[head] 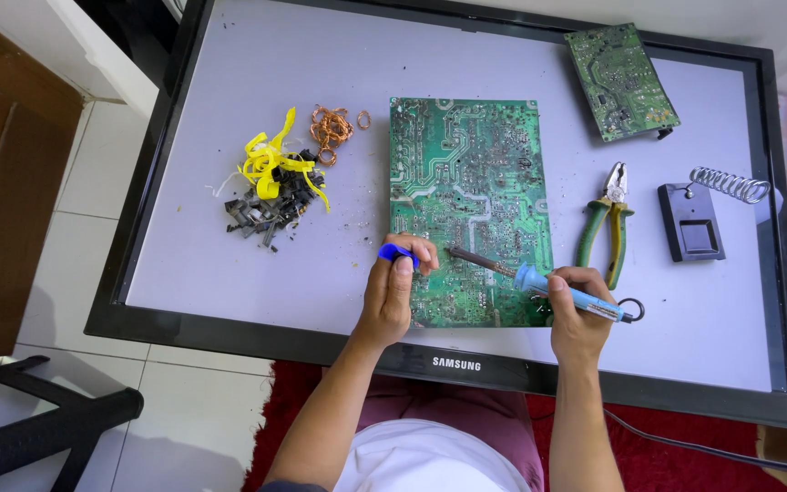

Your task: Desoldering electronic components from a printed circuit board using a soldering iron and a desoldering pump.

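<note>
Down at the bottom centre our two forearms reach up from the lap onto the flat screen panel [229, 273] we use as a bench. Our right hand [578, 310] is closed around the blue handle of the soldering iron [539, 281], tip slanting up-left onto the big green circuit board [468, 205] in mid-frame. Our left hand [392, 282] rests its heel at the board's lower-left edge, fingers pinching a small blue tool [395, 253], we can't tell what kind. Risks, as we judge them: the hot tip sits near our left fingers, so a slip could burn; lingering could lift a track. The pliers [609, 223] and the iron stand [699, 214] lie to the right.
</note>
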